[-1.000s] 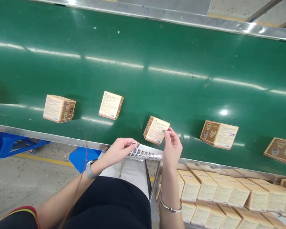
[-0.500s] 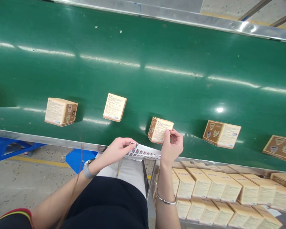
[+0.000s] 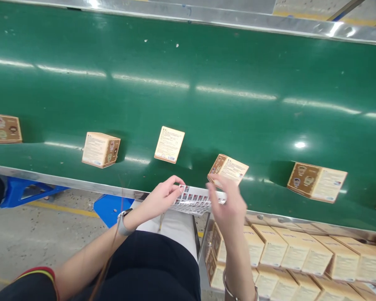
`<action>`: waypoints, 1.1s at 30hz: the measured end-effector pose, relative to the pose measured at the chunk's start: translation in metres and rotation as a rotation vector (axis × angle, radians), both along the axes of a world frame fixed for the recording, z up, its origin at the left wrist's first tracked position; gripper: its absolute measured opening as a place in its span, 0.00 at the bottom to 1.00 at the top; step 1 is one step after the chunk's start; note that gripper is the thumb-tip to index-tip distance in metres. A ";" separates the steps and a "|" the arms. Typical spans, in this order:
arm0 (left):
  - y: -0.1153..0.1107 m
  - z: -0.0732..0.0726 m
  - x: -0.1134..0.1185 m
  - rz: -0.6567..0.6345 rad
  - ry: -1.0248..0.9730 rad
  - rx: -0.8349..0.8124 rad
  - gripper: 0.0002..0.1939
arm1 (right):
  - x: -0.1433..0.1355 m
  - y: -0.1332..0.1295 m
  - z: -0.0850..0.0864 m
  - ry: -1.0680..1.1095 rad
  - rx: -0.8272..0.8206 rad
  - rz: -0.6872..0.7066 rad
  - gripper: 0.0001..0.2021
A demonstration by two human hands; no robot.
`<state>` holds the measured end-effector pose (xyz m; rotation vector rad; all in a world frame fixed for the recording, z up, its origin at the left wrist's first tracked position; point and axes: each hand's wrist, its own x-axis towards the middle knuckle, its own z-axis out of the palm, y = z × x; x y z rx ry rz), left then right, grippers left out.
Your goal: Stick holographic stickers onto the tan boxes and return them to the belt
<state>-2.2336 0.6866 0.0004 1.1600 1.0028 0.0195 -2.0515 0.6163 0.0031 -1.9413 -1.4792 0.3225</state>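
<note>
Looks smooth and glossy on the belt (image 3: 207,54), shiny metal on the rail (image 3: 253,23), glossy paper on the sheet (image 3: 196,200), matt card on the boxes (image 3: 169,144).

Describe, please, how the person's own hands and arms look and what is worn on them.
Both hands are bare. Above the left hand is a watch with a grey band; the dark short sleeve has red and yellow trim. Behind the right hand, which is blurred, is a thin silver-coloured bangle.

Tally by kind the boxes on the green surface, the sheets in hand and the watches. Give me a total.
Boxes: 6 (two at the picture's edges)
Sheets: 1 visible
Watches: 1
Total: 8
</note>
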 end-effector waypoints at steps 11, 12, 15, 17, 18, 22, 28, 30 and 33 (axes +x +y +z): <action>0.002 0.010 0.006 0.120 -0.016 0.037 0.12 | -0.021 0.009 -0.001 -0.132 -0.012 0.304 0.06; 0.002 0.010 0.007 0.139 -0.009 0.029 0.13 | -0.022 0.009 0.000 -0.110 -0.006 0.299 0.06; 0.002 0.007 0.005 0.208 0.016 0.008 0.13 | -0.023 0.011 0.002 0.072 -0.014 0.249 0.05; 0.003 0.005 0.001 0.225 0.032 0.012 0.12 | -0.020 0.018 -0.001 0.278 -0.061 0.116 0.04; 0.004 0.004 -0.001 0.217 0.035 0.018 0.12 | -0.018 0.023 -0.004 0.395 -0.083 0.027 0.04; 0.006 0.002 -0.011 0.136 0.022 0.043 0.12 | -0.012 0.053 -0.026 0.781 -0.090 -0.241 0.10; 0.004 0.001 -0.016 0.107 0.024 0.065 0.12 | -0.017 0.071 -0.047 0.834 0.012 -0.415 0.13; 0.004 0.000 -0.016 0.106 0.016 0.070 0.11 | -0.018 0.070 -0.046 0.808 0.025 -0.425 0.12; 0.005 -0.001 -0.016 0.109 0.002 0.067 0.11 | -0.019 0.070 -0.044 0.765 0.035 -0.421 0.12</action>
